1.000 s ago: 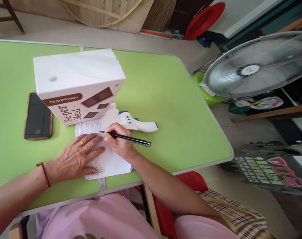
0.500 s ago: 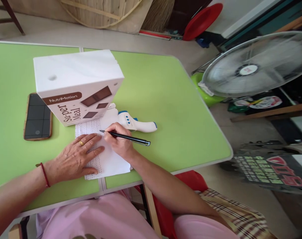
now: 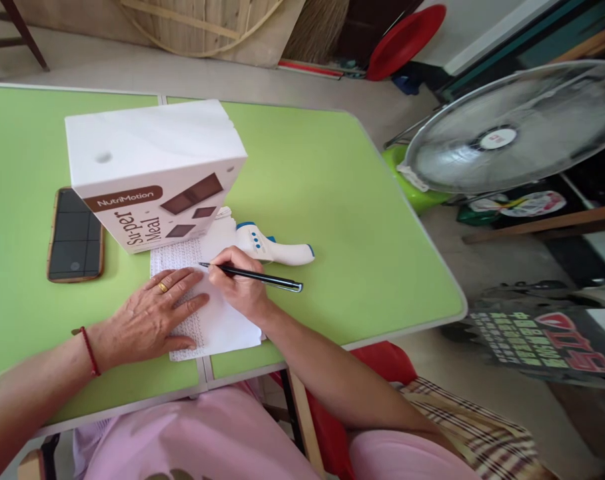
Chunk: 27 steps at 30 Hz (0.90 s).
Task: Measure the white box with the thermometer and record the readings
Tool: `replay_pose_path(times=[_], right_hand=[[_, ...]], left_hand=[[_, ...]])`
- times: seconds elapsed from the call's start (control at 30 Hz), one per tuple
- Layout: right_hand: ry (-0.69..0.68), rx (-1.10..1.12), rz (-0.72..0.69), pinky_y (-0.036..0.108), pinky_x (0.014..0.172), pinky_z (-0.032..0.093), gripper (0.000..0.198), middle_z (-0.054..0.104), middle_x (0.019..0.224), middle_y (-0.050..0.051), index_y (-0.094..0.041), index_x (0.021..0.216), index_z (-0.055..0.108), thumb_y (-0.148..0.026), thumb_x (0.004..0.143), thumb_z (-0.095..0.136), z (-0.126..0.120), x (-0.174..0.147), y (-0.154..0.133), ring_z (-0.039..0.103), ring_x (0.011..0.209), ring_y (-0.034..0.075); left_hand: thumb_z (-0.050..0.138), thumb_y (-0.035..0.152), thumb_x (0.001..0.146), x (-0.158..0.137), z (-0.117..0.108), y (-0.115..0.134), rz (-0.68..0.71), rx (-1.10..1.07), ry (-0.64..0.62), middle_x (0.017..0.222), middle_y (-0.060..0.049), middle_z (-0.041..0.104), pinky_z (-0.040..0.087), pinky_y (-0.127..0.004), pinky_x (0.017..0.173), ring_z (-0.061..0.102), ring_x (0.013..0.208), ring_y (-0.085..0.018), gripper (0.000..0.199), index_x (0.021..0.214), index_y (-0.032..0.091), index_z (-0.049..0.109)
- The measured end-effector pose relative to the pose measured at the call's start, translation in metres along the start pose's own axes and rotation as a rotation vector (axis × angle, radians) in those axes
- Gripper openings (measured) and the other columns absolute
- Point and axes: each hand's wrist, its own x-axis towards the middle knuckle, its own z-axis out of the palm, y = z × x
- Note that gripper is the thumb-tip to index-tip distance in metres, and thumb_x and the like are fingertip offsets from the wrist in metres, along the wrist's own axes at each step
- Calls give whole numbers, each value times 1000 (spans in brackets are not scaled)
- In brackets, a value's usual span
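A sheet of white paper (image 3: pixel 227 327) lies on the green table, its left part covered with rows of handwriting. My left hand (image 3: pixel 155 313) rests flat on the written side, fingers spread. In my right hand (image 3: pixel 240 283) is a black pen (image 3: pixel 262 275), pinched near its tip, which points at the paper by the edge of the writing. Just beyond that hand is a white and blue infrared thermometer (image 3: pixel 277 249), lying at the paper's far edge. Behind the paper stands a white NutriMotion box (image 3: pixel 157 173), which hides part of the sheet's far end.
A dark smartphone (image 3: pixel 76 233) in a brown case lies left of the box. Past the right end of the green table (image 3: pixel 372 267) stands a large fan (image 3: pixel 512 133). A red chair or stool (image 3: pixel 382 360) with checked cloth is below my right arm.
Both hands, the paper and the box keep their places. The pen's rear end has shifted very slightly; the fan's blades look different.
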Motion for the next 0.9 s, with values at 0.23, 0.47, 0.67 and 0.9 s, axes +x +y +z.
replay_pose_path(times=[0.23, 0.47, 0.67, 0.9], right_hand=[[54, -20, -8, 23, 51, 44, 13, 54, 59, -6, -23, 73, 50, -17, 83, 56, -1, 0, 1, 51, 51, 10], [50, -13, -16, 22, 51, 43, 13, 54, 60, -6, -23, 73, 50, -16, 81, 56, 0, 0, 1, 51, 52, 10], [17, -45, -6, 22, 51, 43, 14, 54, 58, -6, -23, 70, 50, -18, 82, 55, -2, 0, 1, 50, 50, 10], [40, -63, 9, 22, 51, 43, 14, 53, 57, -6, -23, 68, 49, -21, 82, 53, -2, 0, 0, 49, 50, 10]], left_hand=[[62, 54, 94, -1, 0, -1, -2, -5, -5, 149, -27, 45, 43, -58, 108, 43, 139, -41, 62, 138, 12, 51], [64, 53, 92, 0, 0, -1, -2, -4, -3, 148, -28, 45, 44, -59, 107, 44, 139, -42, 62, 137, 11, 52], [66, 52, 91, 0, 0, 0, 0, -6, -4, 148, -28, 45, 45, -60, 106, 44, 138, -43, 63, 137, 11, 52], [65, 52, 92, 1, -1, -1, 0, -12, -4, 148, -28, 46, 45, -60, 106, 44, 138, -43, 62, 138, 11, 52]])
